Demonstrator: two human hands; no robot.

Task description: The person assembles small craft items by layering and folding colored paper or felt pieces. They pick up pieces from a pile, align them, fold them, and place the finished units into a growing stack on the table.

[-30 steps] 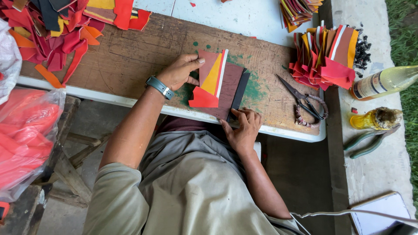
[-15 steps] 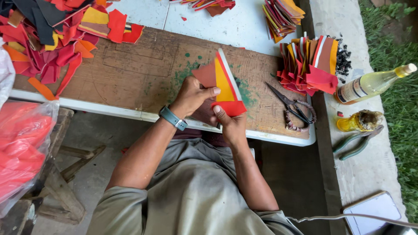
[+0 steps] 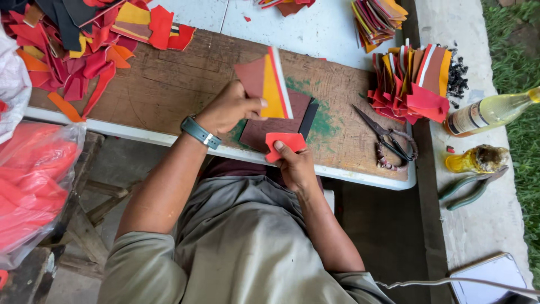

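Note:
My left hand [image 3: 228, 108], with a teal watch on the wrist, holds up a fan of flat leather pieces [image 3: 265, 81] in maroon, yellow, red and white above the wooden board [image 3: 163, 79]. Nearer my body, my right hand [image 3: 293, 166] pinches a small red leather piece [image 3: 284, 143] by its lower edge. Under both hands a dark maroon sheet [image 3: 278, 123] lies on the board, on top of a black one [image 3: 309, 117].
A heap of red, orange and black scraps [image 3: 73, 39] covers the far left. Stacks of cut pieces [image 3: 413, 81] stand at the right, with scissors [image 3: 388, 138] beside them. A bottle [image 3: 489, 112], a small yellow jar [image 3: 475, 159] and pliers [image 3: 469, 188] lie on the concrete ledge. Red plastic bags [image 3: 31, 186] sit at left.
My hands have come apart: the left has lifted the fan of pieces up and away, while the right has drawn the small red piece off toward my body.

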